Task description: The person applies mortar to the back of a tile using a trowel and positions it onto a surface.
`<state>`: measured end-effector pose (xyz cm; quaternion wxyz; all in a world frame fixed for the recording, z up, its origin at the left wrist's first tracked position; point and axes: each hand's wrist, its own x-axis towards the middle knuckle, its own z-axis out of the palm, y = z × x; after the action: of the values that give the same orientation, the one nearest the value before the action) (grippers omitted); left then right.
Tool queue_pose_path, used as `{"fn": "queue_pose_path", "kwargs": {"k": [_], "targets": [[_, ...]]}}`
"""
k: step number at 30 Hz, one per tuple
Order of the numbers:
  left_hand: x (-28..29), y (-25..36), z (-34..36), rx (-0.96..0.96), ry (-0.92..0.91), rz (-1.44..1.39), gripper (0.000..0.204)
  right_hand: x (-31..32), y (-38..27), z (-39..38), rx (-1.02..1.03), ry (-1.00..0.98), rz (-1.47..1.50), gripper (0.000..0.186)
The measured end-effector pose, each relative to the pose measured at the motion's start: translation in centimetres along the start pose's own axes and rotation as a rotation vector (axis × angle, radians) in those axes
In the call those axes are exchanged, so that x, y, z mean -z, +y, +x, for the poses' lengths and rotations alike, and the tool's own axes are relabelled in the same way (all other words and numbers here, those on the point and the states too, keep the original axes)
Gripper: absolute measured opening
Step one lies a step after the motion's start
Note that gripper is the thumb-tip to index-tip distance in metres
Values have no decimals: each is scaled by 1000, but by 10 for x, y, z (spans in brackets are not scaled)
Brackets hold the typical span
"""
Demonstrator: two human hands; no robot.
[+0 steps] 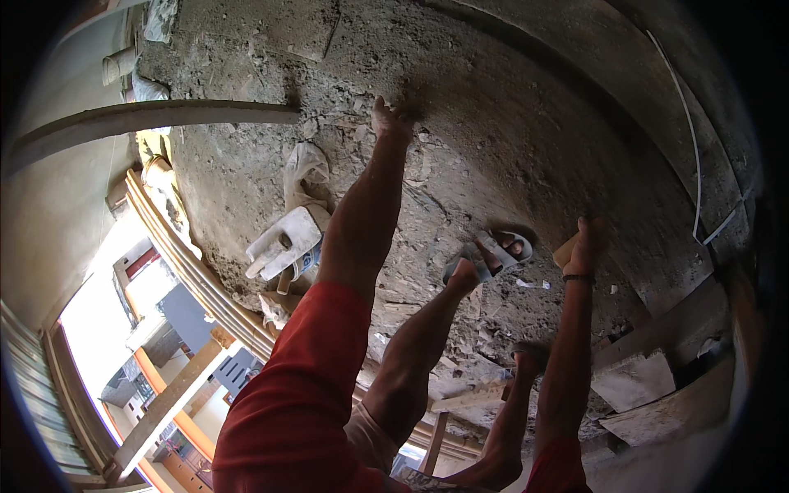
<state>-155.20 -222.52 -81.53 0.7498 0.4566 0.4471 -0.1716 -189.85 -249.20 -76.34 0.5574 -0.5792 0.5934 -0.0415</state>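
Note:
My left hand [391,125] reaches out at the upper middle, low over the rough, rubble-strewn grey ground [271,74]. Its fingers look apart and I see nothing in them, though a dark shadow blurs their tips. On the right, my right hand [583,249] grips a flat tan piece [565,251], wood by its look, mostly hidden behind the fingers. A dark band circles that wrist. Between my arms, a sandalled foot [509,245] rests among broken bits. A dusty white plastic piece with a hole [289,240] lies left of my left forearm.
A crumpled clear plastic bag [306,168] lies near the white piece. A long beam [156,119] juts in from the left. Bundled poles [193,271] curve past an opening at lower left. Pale slabs [633,380] lie at lower right, and a white strip [686,123] runs along the right.

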Motion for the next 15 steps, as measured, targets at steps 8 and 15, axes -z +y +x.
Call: {"fn": "queue_pose_path", "kwargs": {"k": [8,15], "targets": [[34,16,36,55,-91,-157,49,22,-4,-36,30,-12,-9,45],[25,-17,-17,127,-131,-241,50,83,-22,-70,23,70,-248,40]]}}
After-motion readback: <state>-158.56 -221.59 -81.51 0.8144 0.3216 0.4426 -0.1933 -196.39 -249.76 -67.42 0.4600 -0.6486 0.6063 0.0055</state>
